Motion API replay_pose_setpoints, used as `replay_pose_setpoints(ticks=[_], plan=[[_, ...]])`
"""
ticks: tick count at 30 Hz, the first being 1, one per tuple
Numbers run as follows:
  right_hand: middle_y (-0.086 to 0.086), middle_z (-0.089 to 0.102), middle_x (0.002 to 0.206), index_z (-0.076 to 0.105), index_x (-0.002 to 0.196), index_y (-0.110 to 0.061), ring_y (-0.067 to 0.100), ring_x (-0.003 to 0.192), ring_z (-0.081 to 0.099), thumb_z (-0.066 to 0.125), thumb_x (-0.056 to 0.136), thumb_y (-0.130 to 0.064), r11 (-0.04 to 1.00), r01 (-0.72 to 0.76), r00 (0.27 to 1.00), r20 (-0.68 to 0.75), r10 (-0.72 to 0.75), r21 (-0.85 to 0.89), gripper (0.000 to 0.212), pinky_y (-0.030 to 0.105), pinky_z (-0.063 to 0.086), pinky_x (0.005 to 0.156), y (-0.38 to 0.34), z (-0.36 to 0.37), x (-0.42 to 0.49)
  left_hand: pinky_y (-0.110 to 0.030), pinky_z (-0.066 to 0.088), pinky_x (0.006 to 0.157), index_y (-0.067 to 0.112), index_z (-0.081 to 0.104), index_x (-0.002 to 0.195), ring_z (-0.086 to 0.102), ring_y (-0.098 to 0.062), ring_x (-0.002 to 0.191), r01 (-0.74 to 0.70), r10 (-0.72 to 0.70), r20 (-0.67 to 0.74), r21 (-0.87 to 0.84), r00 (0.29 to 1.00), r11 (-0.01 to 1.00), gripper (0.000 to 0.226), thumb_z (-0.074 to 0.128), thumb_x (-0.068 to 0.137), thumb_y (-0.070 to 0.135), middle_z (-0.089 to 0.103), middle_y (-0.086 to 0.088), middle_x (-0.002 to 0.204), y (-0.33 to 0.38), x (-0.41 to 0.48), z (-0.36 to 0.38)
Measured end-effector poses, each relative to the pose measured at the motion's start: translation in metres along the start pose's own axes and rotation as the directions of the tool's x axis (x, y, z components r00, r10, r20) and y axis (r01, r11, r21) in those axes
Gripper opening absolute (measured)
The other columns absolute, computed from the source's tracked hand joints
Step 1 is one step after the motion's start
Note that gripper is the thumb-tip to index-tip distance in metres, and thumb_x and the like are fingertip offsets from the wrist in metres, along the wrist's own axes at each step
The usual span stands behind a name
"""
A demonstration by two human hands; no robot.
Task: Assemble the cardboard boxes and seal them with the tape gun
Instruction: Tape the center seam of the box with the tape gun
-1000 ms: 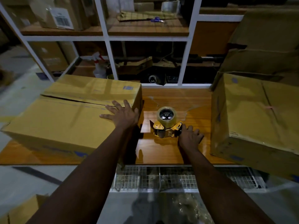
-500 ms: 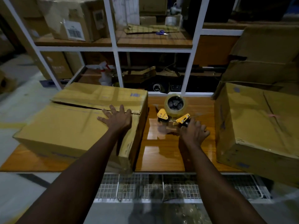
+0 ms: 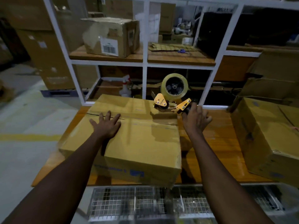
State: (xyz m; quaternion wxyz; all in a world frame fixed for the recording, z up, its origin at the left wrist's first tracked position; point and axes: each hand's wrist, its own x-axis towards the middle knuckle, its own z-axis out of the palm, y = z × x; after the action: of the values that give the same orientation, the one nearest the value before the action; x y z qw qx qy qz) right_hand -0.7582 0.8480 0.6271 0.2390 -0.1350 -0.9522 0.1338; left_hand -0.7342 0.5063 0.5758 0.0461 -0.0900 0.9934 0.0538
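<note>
A closed cardboard box [image 3: 142, 143] lies on the wooden table [image 3: 218, 143] in front of me, its two top flaps meeting at an untaped seam. My left hand [image 3: 106, 125] lies flat on the box top, fingers spread, just below the seam at its left part. My right hand [image 3: 195, 118] grips the handle of the yellow tape gun [image 3: 173, 96], which carries a clear tape roll. The gun hangs in the air over the box's far right corner, its front end close above the far flap.
A second cardboard box [image 3: 267, 139] stands at the table's right end, with more boxes stacked behind it. Beyond the table rises a white shelf frame [image 3: 145, 62] holding a labelled carton [image 3: 111, 36], blue scissors [image 3: 182, 51] and a spray bottle [image 3: 125, 88]. A wire basket [image 3: 145, 202] hangs below the table's front edge.
My right hand took hold of the tape gun on the table and lifted it up and away over the box's far right corner. My left hand stayed flat on the box.
</note>
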Motion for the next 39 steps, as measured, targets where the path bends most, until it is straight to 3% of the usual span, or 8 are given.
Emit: replay_pose_setpoints(ticks=[5, 10, 29, 32, 34, 36, 37, 39], plan=[[-0.001, 0.064, 0.113, 0.057, 0.113, -0.029, 0.028, 0.111, 0.051, 0.069, 0.083, -0.031, 1.000, -0.028, 0.999, 0.028, 0.028, 0.011, 0.032, 0.045, 0.035, 0.089, -0.072, 0.010, -0.024, -0.073, 0.004, 0.112, 0.052, 0.002, 0.152, -0.003, -0.036, 0.151, -0.113, 0.113, 0.028, 0.018, 0.993, 0.993, 0.058, 0.018, 0.098, 0.066, -0.004, 0.003, 0.166, -0.073, 0.013, -0.009], [-0.002, 0.063, 0.111, 0.062, 0.108, -0.031, 0.028, 0.108, 0.050, 0.068, 0.082, -0.029, 1.000, 0.003, 1.000, -0.003, -0.003, -0.016, 0.027, 0.044, 0.033, 0.088, -0.120, 0.024, -0.048, -0.057, 0.011, 0.117, 0.047, 0.007, 0.154, -0.003, -0.032, 0.152, -0.261, 0.263, 0.039, -0.045, 0.964, 0.964, 0.060, 0.026, 0.100, 0.062, -0.003, 0.002, 0.166, -0.109, 0.016, -0.011], [0.007, 0.058, 0.113, 0.065, 0.102, -0.028, 0.034, 0.107, 0.046, 0.061, 0.089, -0.033, 0.995, 0.025, 0.999, 0.030, -0.029, 0.099, 0.014, 0.045, 0.030, 0.090, -0.151, 0.038, -0.054, -0.067, 0.001, 0.114, 0.030, 0.011, 0.157, -0.013, -0.039, 0.149, -0.103, 0.092, -0.056, -0.252, 0.994, 0.962, 0.062, 0.026, 0.102, 0.054, -0.007, -0.008, 0.166, -0.003, -0.054, 0.025], [0.006, 0.058, 0.112, 0.065, 0.106, -0.031, 0.033, 0.108, 0.046, 0.064, 0.088, -0.036, 0.992, 0.007, 0.999, 0.041, -0.012, 0.125, 0.018, 0.045, 0.031, 0.090, -0.150, 0.036, -0.051, -0.066, 0.003, 0.114, 0.027, 0.012, 0.157, -0.005, -0.040, 0.150, -0.103, 0.089, -0.085, -0.189, 0.992, 0.976, 0.064, 0.025, 0.101, 0.055, 0.000, -0.011, 0.166, 0.005, -0.065, 0.024], [0.005, 0.058, 0.112, 0.066, 0.106, -0.032, 0.033, 0.109, 0.047, 0.064, 0.087, -0.036, 0.991, 0.010, 1.000, 0.027, -0.013, 0.133, 0.019, 0.045, 0.031, 0.090, -0.149, 0.031, -0.048, -0.064, 0.006, 0.116, 0.025, 0.017, 0.156, 0.009, -0.037, 0.150, -0.113, 0.073, -0.179, -0.225, 0.981, 0.968, 0.064, 0.030, 0.099, 0.053, 0.017, -0.011, 0.163, 0.001, -0.068, 0.019], [0.005, 0.059, 0.111, 0.066, 0.099, -0.030, 0.033, 0.110, 0.047, 0.063, 0.087, -0.035, 0.991, 0.022, 1.000, -0.011, -0.021, 0.134, 0.013, 0.046, 0.032, 0.090, -0.150, 0.026, -0.043, -0.062, 0.012, 0.117, 0.027, 0.027, 0.152, 0.032, -0.029, 0.143, -0.162, -0.005, -0.341, -0.458, 0.940, 0.874, 0.058, 0.035, 0.098, 0.046, 0.045, -0.007, 0.150, -0.004, -0.067, 0.012], [0.005, 0.060, 0.109, 0.066, 0.096, -0.029, 0.033, 0.109, 0.048, 0.063, 0.086, -0.035, 0.991, 0.029, 0.999, -0.026, -0.026, 0.127, 0.012, 0.046, 0.032, 0.090, -0.151, 0.025, -0.041, -0.060, 0.019, 0.116, 0.029, 0.032, 0.149, 0.045, -0.024, 0.134, -0.199, -0.072, -0.389, -0.611, 0.919, 0.766, 0.054, 0.036, 0.097, 0.043, 0.054, -0.003, 0.141, -0.005, -0.069, 0.004], [0.005, 0.060, 0.107, 0.067, 0.096, -0.028, 0.033, 0.107, 0.048, 0.062, 0.087, -0.036, 0.993, 0.035, 0.999, -0.037, -0.030, 0.117, 0.013, 0.046, 0.033, 0.089, -0.153, 0.023, -0.039, -0.048, 0.041, 0.101, 0.029, 0.041, 0.142, 0.059, -0.015, 0.109, -0.241, -0.233, -0.365, -0.870, 0.901, 0.429, 0.049, 0.038, 0.095, 0.040, 0.063, 0.004, 0.127, -0.003, -0.068, -0.014]])
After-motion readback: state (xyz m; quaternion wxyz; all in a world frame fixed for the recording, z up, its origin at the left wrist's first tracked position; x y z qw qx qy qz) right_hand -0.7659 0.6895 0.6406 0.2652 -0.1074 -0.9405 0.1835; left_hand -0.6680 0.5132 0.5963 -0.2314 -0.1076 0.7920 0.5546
